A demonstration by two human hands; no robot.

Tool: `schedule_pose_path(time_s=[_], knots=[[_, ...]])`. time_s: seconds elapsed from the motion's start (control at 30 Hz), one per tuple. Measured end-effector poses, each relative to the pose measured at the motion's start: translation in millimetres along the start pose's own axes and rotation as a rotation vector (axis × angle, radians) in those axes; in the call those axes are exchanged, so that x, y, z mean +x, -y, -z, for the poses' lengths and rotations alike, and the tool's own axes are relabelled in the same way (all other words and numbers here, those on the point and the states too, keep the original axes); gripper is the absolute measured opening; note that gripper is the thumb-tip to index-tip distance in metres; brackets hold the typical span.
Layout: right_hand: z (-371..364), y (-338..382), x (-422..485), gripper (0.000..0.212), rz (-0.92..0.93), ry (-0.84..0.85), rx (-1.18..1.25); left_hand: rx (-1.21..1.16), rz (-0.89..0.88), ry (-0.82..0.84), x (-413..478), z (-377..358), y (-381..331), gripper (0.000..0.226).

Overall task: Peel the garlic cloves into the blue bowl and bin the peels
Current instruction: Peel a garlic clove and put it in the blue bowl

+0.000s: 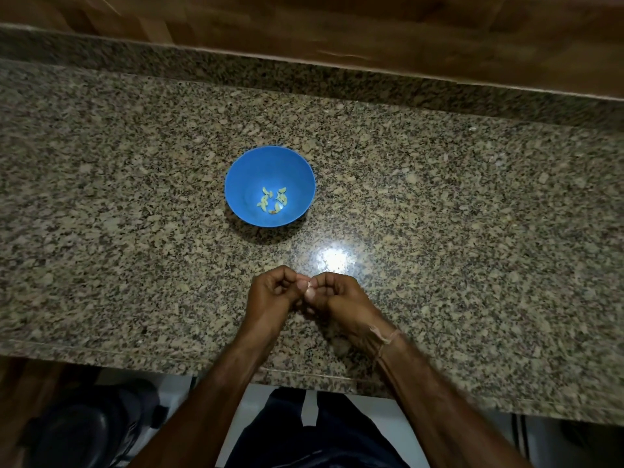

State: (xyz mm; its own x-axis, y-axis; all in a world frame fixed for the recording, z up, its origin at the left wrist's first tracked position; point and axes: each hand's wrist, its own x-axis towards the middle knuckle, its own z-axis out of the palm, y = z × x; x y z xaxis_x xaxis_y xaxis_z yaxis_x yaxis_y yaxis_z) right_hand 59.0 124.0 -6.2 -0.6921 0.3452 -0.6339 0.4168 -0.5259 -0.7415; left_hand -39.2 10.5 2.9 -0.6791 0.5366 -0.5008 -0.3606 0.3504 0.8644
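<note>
Your two hands meet knuckle to knuckle over the near part of the desk, a speckled granite top. Your left hand has its fingers curled in, thumb and forefinger pinching a small pale garlic clove. Your right hand is curled the same way and pinches that clove from the other side, so the fingertips of both hands touch around it. Most of the clove is hidden by your fingers, so you cannot tell how much skin is on it. A thin thread band sits on your right wrist.

The blue bowl stands upright on the desk ahead of your hands and a little to the left of them, well apart from your fingers. At its bottom lies a small cluster of peeled cloves, yellowish and loosely heaped together.

Just ahead of your right hand, between it and the bowl, a bright patch of light glares off the stone. Far beyond the bowl the desk rises into a granite lip with a wooden surface behind it. Below the desk's near edge, down to the left of your left forearm, there is a dark rounded object, too dim to identify.
</note>
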Motion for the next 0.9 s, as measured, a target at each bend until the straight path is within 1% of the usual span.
schedule_pose_path(time_s=[0.1,0.17,0.27,0.33,0.4,0.53,0.67,0.73,0.83,0.9], knots=[[-2.4,-1.0,0.9,0.011,0.020,-0.026,0.051,0.007,-0.020,0.049,4.3,5.1,-3.5,0.015],[-4.4,-0.7,1.4,0.012,0.034,-0.048,0.012,0.022,-0.017,0.075,6.0,6.1,-4.4,0.014],[-7.7,-0.5,1.6,0.014,0.036,-0.078,-0.070,0.098,-0.039,0.057,8.1,5.7,-4.3,0.020],[-10.6,-1.4,1.1,0.010,0.015,-0.065,-0.062,0.145,-0.043,0.041,9.1,5.5,-2.4,0.023],[-13.9,-3.0,1.1,0.011,0.011,-0.060,-0.050,0.162,-0.033,0.025,8.9,6.0,-0.6,0.024],[-21.2,-3.3,1.5,0.016,0.038,-0.093,-0.075,0.148,0.023,-0.016,9.9,6.8,2.8,0.009],[-22.6,-2.1,1.3,0.021,0.041,-0.151,-0.106,0.134,0.095,-0.072,15.3,3.6,12.1,0.008],[-23.9,-1.9,1.4,0.020,0.043,-0.160,-0.089,0.125,0.092,-0.082,15.0,2.7,12.7,0.009],[-24.7,-4.8,1.7,0.018,0.073,-0.199,-0.049,0.040,0.071,-0.091,12.2,2.9,10.4,0.009],[-23.6,-8.6,0.7,0.015,0.118,-0.262,-0.112,-0.006,0.074,-0.079,10.3,2.3,10.5,0.009]])
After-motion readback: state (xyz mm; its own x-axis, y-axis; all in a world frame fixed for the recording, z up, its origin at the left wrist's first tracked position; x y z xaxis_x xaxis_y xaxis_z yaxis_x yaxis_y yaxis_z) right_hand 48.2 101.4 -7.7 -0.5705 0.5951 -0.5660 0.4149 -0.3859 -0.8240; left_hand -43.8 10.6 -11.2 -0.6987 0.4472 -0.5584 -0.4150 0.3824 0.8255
